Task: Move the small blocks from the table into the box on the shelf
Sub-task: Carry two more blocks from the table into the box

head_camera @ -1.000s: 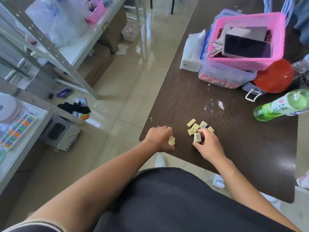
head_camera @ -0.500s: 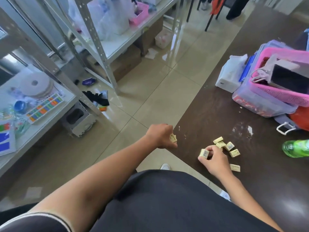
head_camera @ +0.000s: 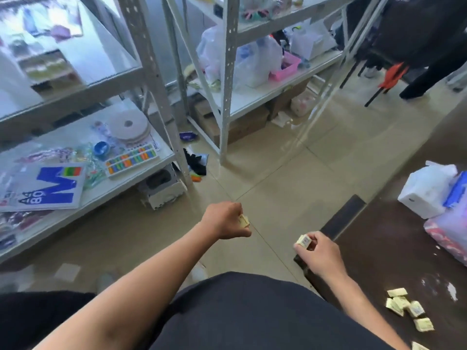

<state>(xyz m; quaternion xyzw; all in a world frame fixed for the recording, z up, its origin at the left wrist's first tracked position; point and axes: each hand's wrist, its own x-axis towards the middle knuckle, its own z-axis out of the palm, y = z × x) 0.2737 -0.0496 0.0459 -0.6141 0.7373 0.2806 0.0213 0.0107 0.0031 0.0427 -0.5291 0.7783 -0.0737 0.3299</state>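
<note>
Head camera, looking down past a dark-clothed torso: at far left a white metal shelf (head_camera: 141, 170) carries a pack of paper marked with a large blue M (head_camera: 48, 188), a blue bowl (head_camera: 101, 149), a flat white disc (head_camera: 128, 125) and a tray of small coloured tiles (head_camera: 131, 159); whether this tray is the box named in the task cannot be told. Beyond it, across the tiled floor (head_camera: 290, 178), a second shelf unit (head_camera: 252, 97) holds plastic bags and a pink tray (head_camera: 284, 69).

In the centre, the left hand (head_camera: 225, 221) is stretched out over the floor, clenched in a fist, with a pale yellow block (head_camera: 243, 221) showing at the thumb side of its grip. To its right, the right hand (head_camera: 319, 256) hangs at the near corner of the dark brown surface (head_camera: 394, 248), pinching a printed yellow block (head_camera: 304, 241) between thumb and fingertips.

At lower right, a loose cluster of small blocks (head_camera: 406, 308) lies on the surface, some touching one another, with one more at the bottom edge of the frame. Further back on the surface, at far right, sit a white tissue pack (head_camera: 427, 190) and part of a clear plastic container (head_camera: 449, 231).
</note>
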